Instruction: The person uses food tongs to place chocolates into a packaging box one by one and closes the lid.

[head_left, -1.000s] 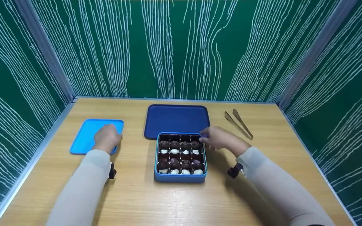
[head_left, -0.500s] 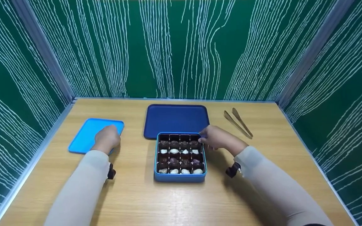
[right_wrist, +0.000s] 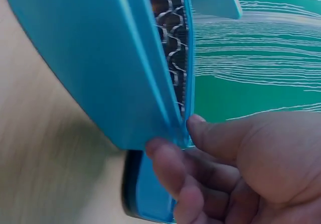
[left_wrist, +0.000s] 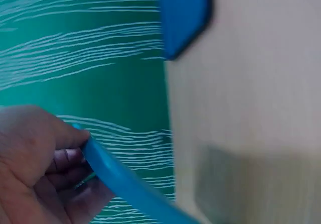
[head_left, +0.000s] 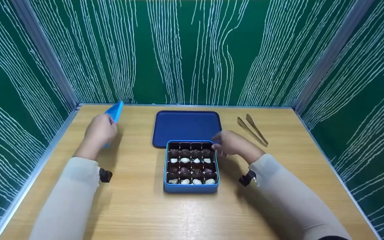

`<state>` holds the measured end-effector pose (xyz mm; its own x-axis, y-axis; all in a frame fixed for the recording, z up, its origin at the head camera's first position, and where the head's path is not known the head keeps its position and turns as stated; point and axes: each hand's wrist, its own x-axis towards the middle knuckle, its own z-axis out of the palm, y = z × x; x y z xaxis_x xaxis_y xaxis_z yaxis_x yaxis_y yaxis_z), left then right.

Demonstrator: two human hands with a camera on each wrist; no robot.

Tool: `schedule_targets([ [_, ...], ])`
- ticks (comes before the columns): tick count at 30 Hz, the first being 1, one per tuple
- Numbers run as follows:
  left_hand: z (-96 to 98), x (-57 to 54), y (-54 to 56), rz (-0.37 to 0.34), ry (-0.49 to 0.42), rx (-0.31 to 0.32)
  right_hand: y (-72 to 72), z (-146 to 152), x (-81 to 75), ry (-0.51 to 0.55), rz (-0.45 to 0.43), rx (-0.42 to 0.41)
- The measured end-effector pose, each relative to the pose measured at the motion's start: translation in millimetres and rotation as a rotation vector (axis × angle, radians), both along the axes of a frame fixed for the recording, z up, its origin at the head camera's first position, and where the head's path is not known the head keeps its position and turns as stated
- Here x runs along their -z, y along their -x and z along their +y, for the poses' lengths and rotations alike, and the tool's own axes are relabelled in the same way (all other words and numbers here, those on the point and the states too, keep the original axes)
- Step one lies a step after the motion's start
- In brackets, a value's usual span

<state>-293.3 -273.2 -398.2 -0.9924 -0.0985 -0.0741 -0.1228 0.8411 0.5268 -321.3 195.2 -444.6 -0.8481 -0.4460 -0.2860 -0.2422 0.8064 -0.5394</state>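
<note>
My left hand (head_left: 99,132) grips the edge of a light blue lid (left_wrist: 131,181), tipped up on its side above the table's left part. Thumb and fingers meet over the lid's rim in the left wrist view. A square blue tin (head_left: 191,189) at mid-table holds rows of dark and white chocolates (head_left: 185,160) in a divided brown insert. My right hand (head_left: 233,143) pinches the tin's far right corner, thumb on the rim and forefinger against the outer wall (right_wrist: 93,58). Its other fingers are curled beneath in the right wrist view.
A dark blue tray (head_left: 187,126) lies flat just behind the tin. Right of it on the wooden table (head_left: 185,220) rest gold tongs (head_left: 252,130), spread apart. Green walls (head_left: 148,76) with white wavy lines enclose the table's back and sides.
My left hand has raised the light blue lid off the table, tilting it steeply and shifting left and back. My right hand stays at the tin's corner.
</note>
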Motion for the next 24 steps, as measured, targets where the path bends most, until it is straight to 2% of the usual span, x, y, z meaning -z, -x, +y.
schedule_targets([
  [3,4.0,-12.8,-5.2,0.025,-0.125,0.004,-0.2,4,-7.2,0.018,0.048,0.022],
  [6,16.9,-24.6,-11.6,0.093,-0.214,0.023,-0.2,7,-12.9,0.046,0.093,0.043],
  [10,42.5,-35.6,-22.0,0.213,-0.327,0.076,-2.1,6,-19.3,0.121,0.146,0.056],
  [14,71.4,-40.8,-32.7,0.275,-0.514,0.141,-6.1,2,-27.3,0.243,0.191,0.073],
  [16,85.7,-41.4,-37.2,0.272,-0.628,0.181,-9.5,-2,-32.0,0.321,0.187,0.087],
  [20,110.6,-39.3,-46.0,0.208,-0.853,0.243,-16.1,-7,-39.6,0.458,0.139,0.111],
  [24,127.4,-28.4,-52.9,0.116,-1.020,0.282,-20.0,-6,-41.9,0.531,0.050,0.138],
])
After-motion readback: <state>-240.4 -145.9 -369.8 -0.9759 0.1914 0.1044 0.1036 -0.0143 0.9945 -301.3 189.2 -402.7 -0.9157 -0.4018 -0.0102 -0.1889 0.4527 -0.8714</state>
